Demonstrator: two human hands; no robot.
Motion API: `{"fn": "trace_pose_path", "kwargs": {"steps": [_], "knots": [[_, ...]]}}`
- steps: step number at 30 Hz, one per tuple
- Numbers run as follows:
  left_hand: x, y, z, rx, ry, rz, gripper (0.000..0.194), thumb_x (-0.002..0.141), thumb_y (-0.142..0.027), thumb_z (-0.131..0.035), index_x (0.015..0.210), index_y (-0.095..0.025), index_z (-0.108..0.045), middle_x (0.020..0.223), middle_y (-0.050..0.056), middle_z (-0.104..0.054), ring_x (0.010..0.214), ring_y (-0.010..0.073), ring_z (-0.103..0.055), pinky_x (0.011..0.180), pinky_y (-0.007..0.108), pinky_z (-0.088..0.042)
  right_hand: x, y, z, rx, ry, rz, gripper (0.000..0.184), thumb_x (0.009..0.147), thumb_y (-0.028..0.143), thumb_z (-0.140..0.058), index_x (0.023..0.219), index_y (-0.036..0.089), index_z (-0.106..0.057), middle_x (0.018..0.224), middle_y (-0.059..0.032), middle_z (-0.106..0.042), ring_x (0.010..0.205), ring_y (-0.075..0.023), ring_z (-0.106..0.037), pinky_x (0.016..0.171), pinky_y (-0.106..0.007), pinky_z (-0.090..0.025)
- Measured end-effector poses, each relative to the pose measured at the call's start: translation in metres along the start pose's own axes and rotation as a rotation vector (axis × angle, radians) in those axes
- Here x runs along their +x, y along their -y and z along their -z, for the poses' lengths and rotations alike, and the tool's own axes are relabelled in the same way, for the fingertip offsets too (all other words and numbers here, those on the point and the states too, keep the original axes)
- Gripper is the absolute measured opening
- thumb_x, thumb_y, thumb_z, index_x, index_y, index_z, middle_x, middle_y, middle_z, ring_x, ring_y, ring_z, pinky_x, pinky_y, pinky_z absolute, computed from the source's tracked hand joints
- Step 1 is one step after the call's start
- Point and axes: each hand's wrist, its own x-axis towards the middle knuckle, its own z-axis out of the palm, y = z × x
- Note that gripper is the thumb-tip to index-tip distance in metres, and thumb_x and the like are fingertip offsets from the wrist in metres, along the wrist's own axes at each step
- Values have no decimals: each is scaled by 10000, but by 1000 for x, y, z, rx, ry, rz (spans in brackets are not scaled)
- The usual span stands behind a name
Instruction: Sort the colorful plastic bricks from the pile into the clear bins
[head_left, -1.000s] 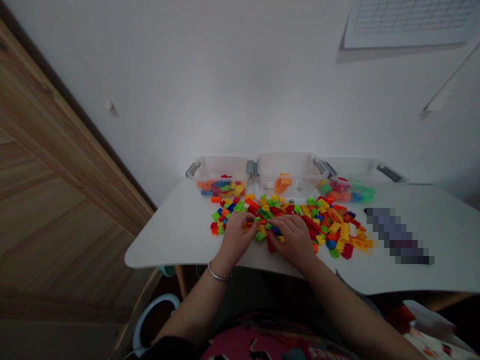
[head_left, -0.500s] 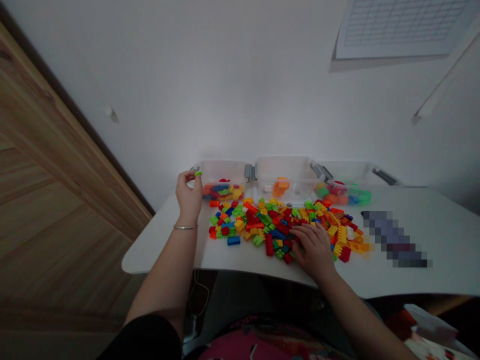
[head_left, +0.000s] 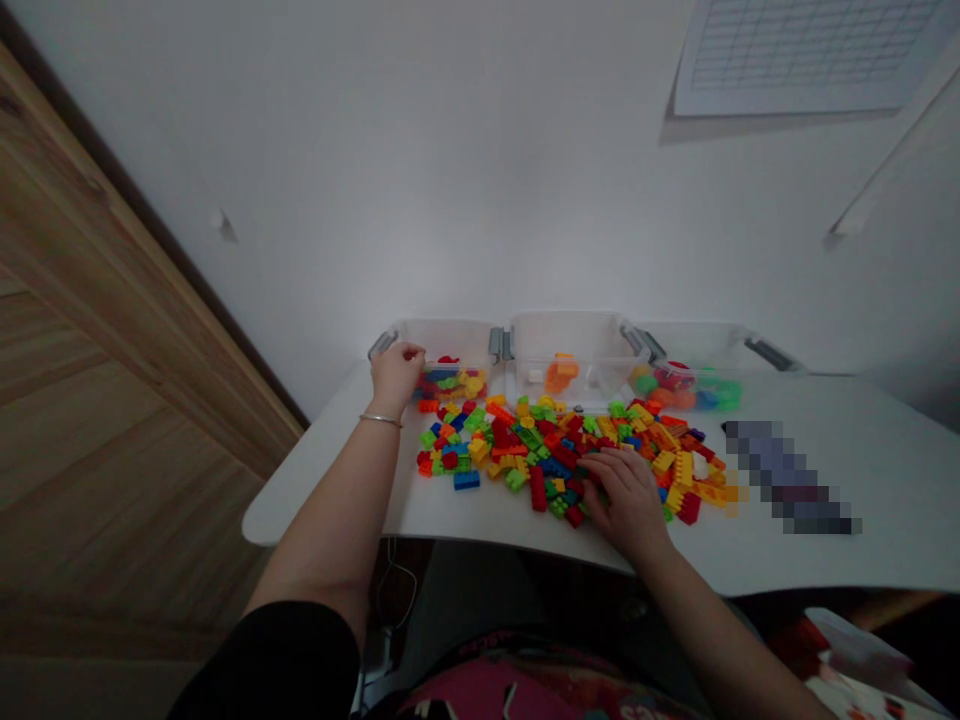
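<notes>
My left hand [head_left: 396, 380] is at the near left of the left clear bin [head_left: 450, 335], its fingertips pinched together over the rim. Whatever the pinch holds, if anything, is hidden. Inside that bin lie mixed small pieces in red, blue, green and yellow. A wide pile of toy building bricks [head_left: 517, 480] spreads across the white table [head_left: 450, 515] in front of the bins. On the pile's right part rests my right hand [head_left: 626, 500], fingers stretched out and slightly bent over the bricks, with its fingertips touching them.
The middle clear bin [head_left: 577, 328] contains some orange pieces [head_left: 561, 374]. The right clear bin [head_left: 697, 340] has round and green pieces in it. A dark, blurred-out object [head_left: 787, 480] lies right of the pile. Behind stands a wall; a wooden panel [head_left: 112, 400] is at left.
My left hand has moved right and slightly forward to the left bin's rim. The green piece seen in its fingers before is out of sight. My right hand has stayed on the pile.
</notes>
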Motion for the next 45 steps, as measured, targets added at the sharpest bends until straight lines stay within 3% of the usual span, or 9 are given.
{"fn": "trace_pose_path", "kwargs": {"steps": [9,14,18,21,24,27,30,39,45], "knots": [[-4,0,-1,-9,-29,-33,207,854,-285,-522,876,-207,-712,903,43,-740,929,222,-646,1107,437,-279,-2,-1,-2,27,6,-39,227,835,179,-572,1037,216,-668,991,-52,-708,1016,-236,-593,991,-464,-446],[-16,-9,5,-36,-47,-55,209,860,-296,-538,977,-220,-694,1040,62,-729,1083,279,-606,1147,551,-160,-1,0,-1,33,10,-52,227,840,175,-563,1038,221,-666,994,-52,-707,1012,-235,-597,992,-464,-449],[-43,-31,12,-49,-91,-219,231,832,-267,-574,1031,-228,-683,1192,62,-679,1183,280,-555,1134,537,-212,-1,-1,-2,41,16,-66,232,844,181,-555,1043,224,-667,998,-55,-705,1012,-236,-598,983,-466,-455],[-72,-49,11,-87,-30,-370,215,849,-282,-565,1016,-225,-687,1154,61,-691,1137,255,-579,1056,455,-354,-2,-2,-4,38,17,-61,227,842,181,-559,1042,207,-662,1000,-62,-705,1011,-237,-594,967,-457,-467],[-104,-64,0,-102,90,-492,202,849,-267,-586,1019,-242,-691,1124,53,-699,1108,249,-586,1017,439,-398,-3,-3,-5,40,22,-67,229,843,177,-559,1048,201,-657,1019,-64,-703,1023,-238,-593,973,-458,-464],[-133,-72,-16,-48,190,-586,196,841,-232,-610,1008,-283,-700,1097,32,-707,1097,254,-574,1071,509,-352,-3,-4,-5,52,29,-79,237,844,177,-552,1053,207,-660,1024,-64,-702,1034,-239,-594,976,-459,-464],[-149,-74,-31,44,187,-631,195,849,-206,-599,988,-287,-709,1073,41,-711,1129,282,-550,1123,594,-259,-3,-4,-5,59,32,-92,244,844,188,-545,1052,213,-669,1020,-67,-701,1032,-243,-595,960,-464,-473],[-140,-78,-49,122,237,-616,173,830,-186,-615,949,-257,-719,984,84,-708,1065,302,-567,1066,571,-319,-2,-4,-4,58,22,-83,243,838,177,-542,1044,219,-664,1005,-63,-700,1019,-241,-601,947,-452,-477],[-138,-86,-58,205,248,-559,135,812,-292,-676,912,-209,-714,930,104,-707,1045,314,-572,1026,537,-343,-1,-4,-4,45,20,-69,229,840,167,-547,1040,202,-653,1003,-65,-698,1017,-239,-596,943,-443,-478]]}}
